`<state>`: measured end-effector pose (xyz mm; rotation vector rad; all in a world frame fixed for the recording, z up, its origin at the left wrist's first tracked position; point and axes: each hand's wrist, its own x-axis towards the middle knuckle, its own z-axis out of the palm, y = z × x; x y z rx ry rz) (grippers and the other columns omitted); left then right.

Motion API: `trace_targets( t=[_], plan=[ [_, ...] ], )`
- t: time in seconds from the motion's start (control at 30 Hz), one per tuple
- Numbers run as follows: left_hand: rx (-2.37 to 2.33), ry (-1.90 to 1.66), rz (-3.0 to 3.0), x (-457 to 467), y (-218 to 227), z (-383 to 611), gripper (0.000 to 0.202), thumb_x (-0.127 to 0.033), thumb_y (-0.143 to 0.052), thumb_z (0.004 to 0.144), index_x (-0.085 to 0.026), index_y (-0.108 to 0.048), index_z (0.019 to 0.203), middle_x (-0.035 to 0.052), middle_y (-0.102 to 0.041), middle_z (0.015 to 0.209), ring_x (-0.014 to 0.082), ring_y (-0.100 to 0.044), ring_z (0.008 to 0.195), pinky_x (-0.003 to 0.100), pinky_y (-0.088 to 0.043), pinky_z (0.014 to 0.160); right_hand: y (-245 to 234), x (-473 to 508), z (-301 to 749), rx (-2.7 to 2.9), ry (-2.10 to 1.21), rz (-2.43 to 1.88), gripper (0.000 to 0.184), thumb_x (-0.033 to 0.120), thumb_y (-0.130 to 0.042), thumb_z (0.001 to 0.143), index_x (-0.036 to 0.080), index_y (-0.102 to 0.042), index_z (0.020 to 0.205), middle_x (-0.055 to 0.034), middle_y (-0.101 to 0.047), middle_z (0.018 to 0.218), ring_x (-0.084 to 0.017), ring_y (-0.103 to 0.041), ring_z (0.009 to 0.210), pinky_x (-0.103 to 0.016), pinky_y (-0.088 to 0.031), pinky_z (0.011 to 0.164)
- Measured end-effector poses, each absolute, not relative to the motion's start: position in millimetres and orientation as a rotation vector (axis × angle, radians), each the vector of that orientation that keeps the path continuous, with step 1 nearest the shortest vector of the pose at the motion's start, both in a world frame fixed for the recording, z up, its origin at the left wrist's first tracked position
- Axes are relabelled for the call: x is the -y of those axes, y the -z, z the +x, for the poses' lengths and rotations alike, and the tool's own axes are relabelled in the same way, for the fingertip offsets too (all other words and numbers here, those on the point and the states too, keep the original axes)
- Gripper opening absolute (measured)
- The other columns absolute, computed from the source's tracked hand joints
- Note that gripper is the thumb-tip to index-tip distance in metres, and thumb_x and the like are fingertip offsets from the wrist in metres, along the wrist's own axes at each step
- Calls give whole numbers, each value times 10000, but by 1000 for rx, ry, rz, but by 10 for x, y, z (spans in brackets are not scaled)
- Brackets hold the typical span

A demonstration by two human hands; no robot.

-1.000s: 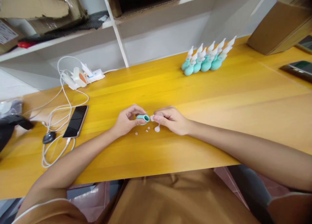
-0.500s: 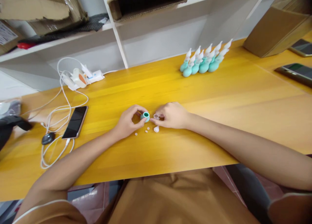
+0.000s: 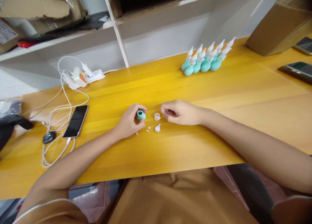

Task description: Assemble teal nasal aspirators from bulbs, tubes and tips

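The fingers and thumb of my left hand (image 3: 129, 121) curl round a small teal squeeze bulb (image 3: 140, 115), its round mouth facing up. A short clear plastic collar (image 3: 157, 116) stands on the table to the right of the bulb. Just beyond the collar is my right hand (image 3: 181, 112), its fingers loosely bent and apart from the thumb, with nothing seen in it. Nearer to me lie a white pointed nozzle tip (image 3: 157, 128) and several tiny pale round pieces (image 3: 148, 129).
Several assembled teal bulbs with white nozzles (image 3: 206, 63) stand grouped at the back right. A phone (image 3: 76, 121), a white cable and a power strip (image 3: 84, 78) are on the left. A cardboard box (image 3: 278, 29) and another phone (image 3: 297, 71) are at the right.
My right hand has let go of the clear collar and drawn off to the right, leaving it on the table. The bulb in my left hand has shifted slightly left.
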<state>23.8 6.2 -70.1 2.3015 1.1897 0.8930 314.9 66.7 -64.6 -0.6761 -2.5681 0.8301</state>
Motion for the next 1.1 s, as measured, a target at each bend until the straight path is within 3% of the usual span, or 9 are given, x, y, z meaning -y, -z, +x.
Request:
trace_targets(
  t=[0.13, 0.33, 0.53, 0.7, 0.87, 1.03, 1.1],
  plan=[
    [-1182, -876, 2317, -59, 714, 230, 392, -93, -616, 839, -229, -595, 1206, 57, -715, 1166, 225, -683, 1072, 413, -553, 984, 639, -516, 3110, 2626, -805, -448, 261, 163, -637, 842, 196, -713, 1090, 35, -671, 802, -90, -551, 641, -227, -377, 660],
    [-1199, -837, 2320, -53, 709, 234, 437, -49, -579, 818, -235, -579, 1213, 59, -698, 1188, 232, -677, 1110, 422, -549, 1013, 659, -384, 3056, 2724, -590, -395, 231, 168, -658, 964, 237, -784, 1145, -12, -800, 1032, -121, -680, 773, -251, -394, 687],
    [-1226, -798, 2331, -44, 721, 238, 417, -79, -593, 851, -232, -569, 1238, 60, -687, 1187, 237, -671, 1106, 428, -550, 1007, 554, -441, 3143, 2588, -796, -470, 149, 320, -697, 1004, 196, -768, 1050, -45, -749, 989, -107, -634, 698, -243, -454, 673],
    [-1216, -808, 2312, -34, 728, 233, 466, -66, -594, 850, -231, -542, 1283, 71, -689, 1216, 239, -675, 1125, 436, -555, 1018, 469, -611, 3275, 2458, -1013, -843, 312, 492, -714, 1012, 181, -742, 1027, 23, -673, 672, -92, -547, 490, -243, -411, 569],
    [-1184, -816, 2357, -34, 721, 234, 486, -59, -598, 827, -229, -539, 1278, 79, -663, 1226, 250, -668, 1155, 449, -556, 1039, 506, -712, 3296, 2526, -818, -713, 153, 309, -696, 973, 174, -763, 945, -21, -720, 777, -116, -616, 634, -247, -439, 652],
    [-1180, -801, 2386, -40, 727, 238, 476, -67, -596, 826, -229, -538, 1270, 84, -649, 1231, 259, -664, 1170, 457, -558, 1045, 587, -669, 3246, 2589, -724, -683, 33, 174, -657, 898, 172, -682, 919, -33, -685, 858, -127, -594, 693, -262, -439, 697],
    [-1183, -794, 2389, -40, 731, 240, 478, -69, -595, 828, -228, -538, 1275, 86, -650, 1237, 261, -663, 1174, 459, -558, 1044, 597, -634, 3236, 2570, -725, -751, 120, 192, -683, 882, 168, -655, 996, -38, -668, 906, -133, -578, 696, -272, -436, 692]
  ],
)
